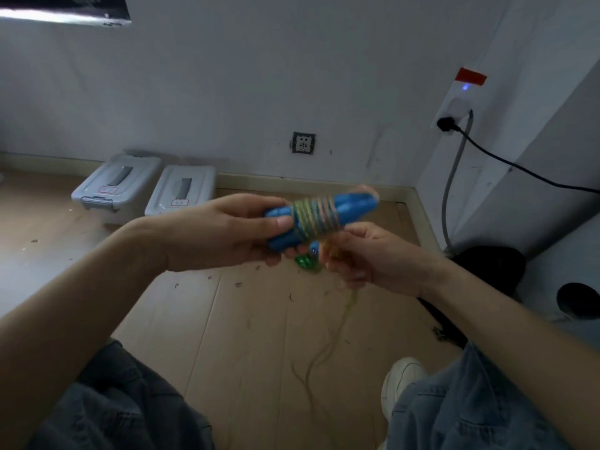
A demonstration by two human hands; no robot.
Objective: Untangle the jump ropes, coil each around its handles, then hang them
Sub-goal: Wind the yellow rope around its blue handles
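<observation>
Head view: left hand (224, 233) grips blue handles (324, 216); right hand (367, 258), just below, pinches blurred rope (328, 345).

The right hand (367, 258) and loose rope (328, 345) below it are motion-blurred.

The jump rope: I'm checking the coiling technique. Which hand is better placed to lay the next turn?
Probably the right hand: it grips the loose rope trailing to the floor, just below the coils. The left hand grips the blue handles, steadying them.

bare room corner: wood floor (253, 319), storage bins (117, 186), wall socket (303, 143)
</observation>
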